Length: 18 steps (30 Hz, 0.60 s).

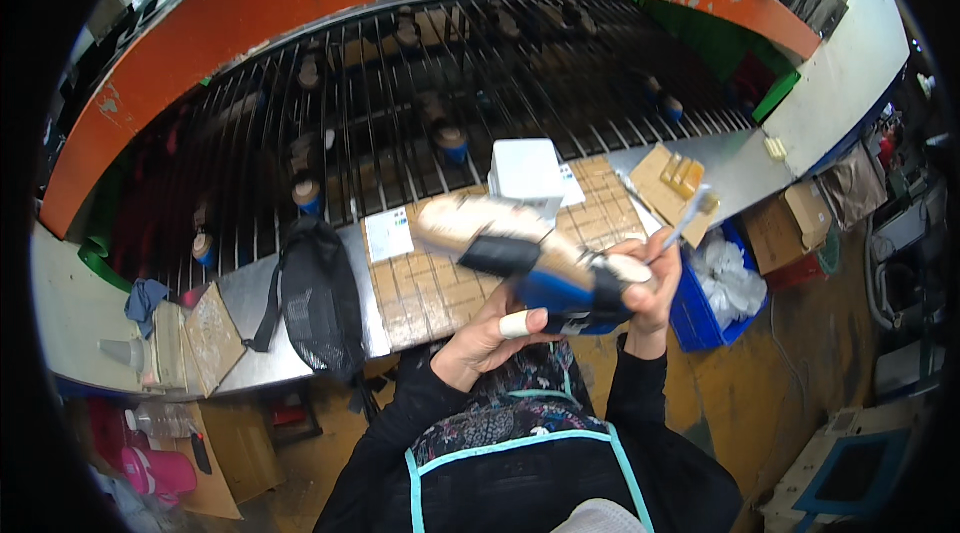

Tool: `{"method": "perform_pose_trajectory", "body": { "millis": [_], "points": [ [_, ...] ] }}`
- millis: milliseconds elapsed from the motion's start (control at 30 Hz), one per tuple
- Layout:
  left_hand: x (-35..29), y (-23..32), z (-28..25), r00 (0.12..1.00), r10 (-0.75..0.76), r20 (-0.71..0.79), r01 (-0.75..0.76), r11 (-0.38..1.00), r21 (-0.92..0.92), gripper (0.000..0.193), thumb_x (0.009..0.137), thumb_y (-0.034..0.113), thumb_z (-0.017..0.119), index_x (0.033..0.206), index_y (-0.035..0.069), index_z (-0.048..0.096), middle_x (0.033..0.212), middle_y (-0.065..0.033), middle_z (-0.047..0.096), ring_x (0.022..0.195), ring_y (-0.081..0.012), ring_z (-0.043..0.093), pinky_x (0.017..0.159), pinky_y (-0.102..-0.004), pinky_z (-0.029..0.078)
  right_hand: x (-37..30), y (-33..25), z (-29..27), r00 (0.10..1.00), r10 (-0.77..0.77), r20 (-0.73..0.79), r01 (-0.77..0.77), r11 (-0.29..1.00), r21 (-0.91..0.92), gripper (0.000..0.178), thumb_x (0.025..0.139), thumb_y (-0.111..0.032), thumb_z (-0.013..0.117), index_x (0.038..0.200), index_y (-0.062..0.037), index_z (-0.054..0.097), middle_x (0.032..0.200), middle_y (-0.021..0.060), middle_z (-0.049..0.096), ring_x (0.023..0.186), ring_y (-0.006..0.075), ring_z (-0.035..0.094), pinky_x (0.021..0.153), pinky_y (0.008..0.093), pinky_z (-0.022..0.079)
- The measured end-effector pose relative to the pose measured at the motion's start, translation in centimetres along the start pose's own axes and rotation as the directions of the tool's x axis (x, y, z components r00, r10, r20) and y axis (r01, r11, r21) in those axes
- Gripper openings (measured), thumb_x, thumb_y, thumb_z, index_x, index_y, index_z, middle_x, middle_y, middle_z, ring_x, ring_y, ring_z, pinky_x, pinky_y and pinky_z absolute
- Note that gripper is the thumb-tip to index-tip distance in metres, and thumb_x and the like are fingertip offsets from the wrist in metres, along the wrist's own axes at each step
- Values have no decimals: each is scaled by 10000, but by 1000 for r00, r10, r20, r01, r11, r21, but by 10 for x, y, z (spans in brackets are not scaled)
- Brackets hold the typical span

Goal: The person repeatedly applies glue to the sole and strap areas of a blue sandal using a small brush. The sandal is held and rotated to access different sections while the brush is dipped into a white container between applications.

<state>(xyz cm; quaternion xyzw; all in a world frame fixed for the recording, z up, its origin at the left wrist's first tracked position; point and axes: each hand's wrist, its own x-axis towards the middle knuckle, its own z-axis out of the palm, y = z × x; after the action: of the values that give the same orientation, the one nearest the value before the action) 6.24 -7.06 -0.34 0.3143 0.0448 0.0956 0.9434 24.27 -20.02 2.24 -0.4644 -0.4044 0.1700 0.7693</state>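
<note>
Nearest the camera, a white rounded shape (597, 517) shows at the lower edge, too cropped to identify. Beyond it, over the brown taped work mat (430, 295), you hold a blue, tan-soled, black-strapped shoe form (555, 263), tan face up, probably to keep that side exposed. Your left hand (482, 341) curls partly closed beneath its blue side for support; your right hand (655, 285) closes around the narrower end, apparently also pinching a thin white stick-like tool (690, 217).

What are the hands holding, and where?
A blue-and-black shoe: the left hand holds its blue side, the right hand its heel end, plus a thin pale stick.
</note>
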Motion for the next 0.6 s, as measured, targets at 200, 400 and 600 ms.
{"method": "perform_pose_trajectory", "body": {
  "millis": [200, 400, 600],
  "points": [
    [-60, -45, -56, 969, 5, -247, -49, 983, -174, 809, 657, 139, 875, 1345, 72, 454, 1290, -114, 551, 1214, -303, 515, 984, -506, 448, -38, 23, 1, 958, 277, 75, -223, 884, -410, 325, 980, -306, 544, 846, -21, 460, 937, 158, 665, 809, 180, 627, 710, 297, 468],
    [-86, 1, -50, 655, 731, -191, -581, 649, 490, 1177, 539, 483, 900, 1417, 20, 269, 1317, -104, 459, 1255, -257, 449, 1065, -395, 388, -26, 64, -16, 993, 84, 89, 61, 291, -955, 180, 932, -276, 586, 861, -114, 617, 738, 86, 541, 697, 267, 550, 694, 399, 305],
    [-99, 56, -24, 72, 986, 149, -233, -128, 964, 1181, 584, 777, 663, 1379, -25, 317, 1296, -159, 466, 1183, -253, 517, 987, -374, 454, -2, 88, -18, 975, -102, 199, 206, 61, -977, 117, 845, -265, 688, 827, -153, 659, 756, 44, 555, 727, 234, 569, 733, 413, 288]
  ]
}}
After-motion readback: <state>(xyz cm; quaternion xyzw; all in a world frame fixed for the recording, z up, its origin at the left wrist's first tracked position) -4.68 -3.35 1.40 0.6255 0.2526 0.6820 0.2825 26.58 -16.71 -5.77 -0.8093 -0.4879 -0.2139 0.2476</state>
